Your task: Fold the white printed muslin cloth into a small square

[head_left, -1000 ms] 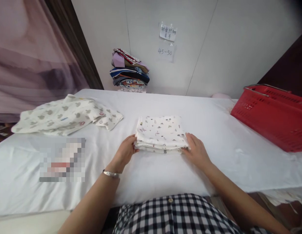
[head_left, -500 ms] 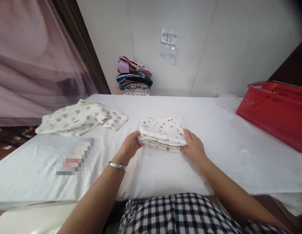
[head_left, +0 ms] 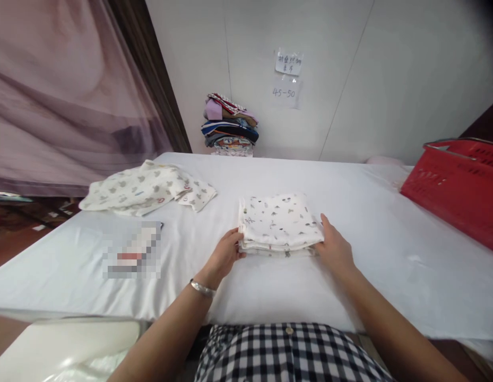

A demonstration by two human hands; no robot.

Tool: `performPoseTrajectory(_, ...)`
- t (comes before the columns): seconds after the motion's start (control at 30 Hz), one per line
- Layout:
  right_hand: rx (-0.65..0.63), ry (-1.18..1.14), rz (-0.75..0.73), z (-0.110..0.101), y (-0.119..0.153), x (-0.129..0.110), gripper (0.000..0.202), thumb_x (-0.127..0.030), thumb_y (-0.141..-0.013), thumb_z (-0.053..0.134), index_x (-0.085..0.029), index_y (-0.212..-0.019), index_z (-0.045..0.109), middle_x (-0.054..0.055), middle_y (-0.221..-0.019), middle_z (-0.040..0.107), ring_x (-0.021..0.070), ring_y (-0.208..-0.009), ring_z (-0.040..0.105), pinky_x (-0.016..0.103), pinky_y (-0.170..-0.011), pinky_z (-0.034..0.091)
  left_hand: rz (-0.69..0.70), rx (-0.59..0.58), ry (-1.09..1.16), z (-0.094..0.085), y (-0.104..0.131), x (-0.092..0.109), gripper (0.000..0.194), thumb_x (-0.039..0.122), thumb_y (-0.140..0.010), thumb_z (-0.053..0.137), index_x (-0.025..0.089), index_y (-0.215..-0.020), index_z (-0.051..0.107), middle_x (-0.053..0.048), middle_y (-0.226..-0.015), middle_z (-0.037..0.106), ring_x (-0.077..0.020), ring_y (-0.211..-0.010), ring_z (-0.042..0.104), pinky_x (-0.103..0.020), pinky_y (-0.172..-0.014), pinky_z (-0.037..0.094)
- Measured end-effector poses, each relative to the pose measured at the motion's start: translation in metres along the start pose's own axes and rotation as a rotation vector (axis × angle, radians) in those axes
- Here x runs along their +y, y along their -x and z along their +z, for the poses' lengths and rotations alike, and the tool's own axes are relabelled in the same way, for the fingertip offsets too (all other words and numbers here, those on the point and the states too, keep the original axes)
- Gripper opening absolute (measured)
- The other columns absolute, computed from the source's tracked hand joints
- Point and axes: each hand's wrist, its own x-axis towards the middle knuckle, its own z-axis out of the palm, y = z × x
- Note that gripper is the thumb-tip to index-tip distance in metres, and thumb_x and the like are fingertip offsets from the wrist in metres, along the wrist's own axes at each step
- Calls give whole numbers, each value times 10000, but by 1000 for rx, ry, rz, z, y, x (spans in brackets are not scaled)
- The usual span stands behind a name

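A white cloth [head_left: 278,220] with a small scattered print lies folded in several layers in front of me, at the middle of the table. My left hand [head_left: 226,254] pinches its front left corner, thumb over fingers. At the opposite side, my right hand [head_left: 336,249] holds the front right corner, one digit stretched along the side edge and the other fingers partly hidden. A loosely crumpled white cloth [head_left: 146,188] with a grey print rests to the left of my hands.
The table [head_left: 365,276] has a white cover. A pixelated object [head_left: 135,252] lies at left. Against the wall stands a stack of folded fabrics [head_left: 230,127], under paper signs [head_left: 288,63]. A red basket [head_left: 457,191] sits at right. A pink curtain [head_left: 63,95] hangs at left.
The folded cloth has come down flatter, with more of its top showing, and both hands went with it. My view has swung slightly left.
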Motion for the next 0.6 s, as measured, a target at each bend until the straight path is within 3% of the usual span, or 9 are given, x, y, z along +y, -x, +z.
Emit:
performPoseTrajectory(0.1,-10,-5,26,-1,-3,-5,696,-315,-822,436,-222,-1454,161,103,-1311,490,289,-1099,522,365,-710,457,8,-17,15,-1,1,-1,406,252,-653,571,159,-1047,540,12,-697,545,-91,-576,506,-184,-479,391)
performPoseTrajectory(0.17,-39,-17,52,-6,-5,-2,702,-322,-811,441,-232,-1453,170,102,-1306,494,296,-1085,536,370,-715,457,21,31,-5,-2,1,-3,453,245,-662,554,160,-1104,511,4,-707,544,-95,-578,505,-188,-474,392)
performPoseTrajectory(0.33,-36,-85,145,-15,-9,28,740,-390,-782,466,-285,-1451,167,91,-1263,537,283,-964,597,404,-739,456,-2,147,-73,0,1,-18,578,207,-655,548,160,-1216,414,-11,-749,533,-106,-583,503,-210,-479,428)
performPoseTrajectory(0.4,-73,-50,141,-11,-8,44,686,-412,-768,473,-283,-1415,285,136,-1207,567,307,-950,598,421,-700,453,-4,135,-85,3,2,-25,591,191,-651,547,149,-1221,400,-22,-779,527,-110,-604,512,-208,-479,434)
performPoseTrajectory(0.5,-171,-11,171,0,-4,62,473,-454,-750,474,-342,-1207,527,145,-1021,642,336,-840,618,445,-645,463,16,127,-168,5,5,-30,631,187,-644,555,151,-1247,373,-43,-854,528,-126,-651,532,-204,-468,429)
performPoseTrajectory(0.6,-210,-11,177,5,-2,70,396,-465,-743,464,-327,-1101,563,108,-950,663,325,-769,624,434,-647,486,24,96,-359,1,9,-31,672,209,-652,560,176,-1289,350,-27,-855,533,-126,-647,520,-204,-467,415)
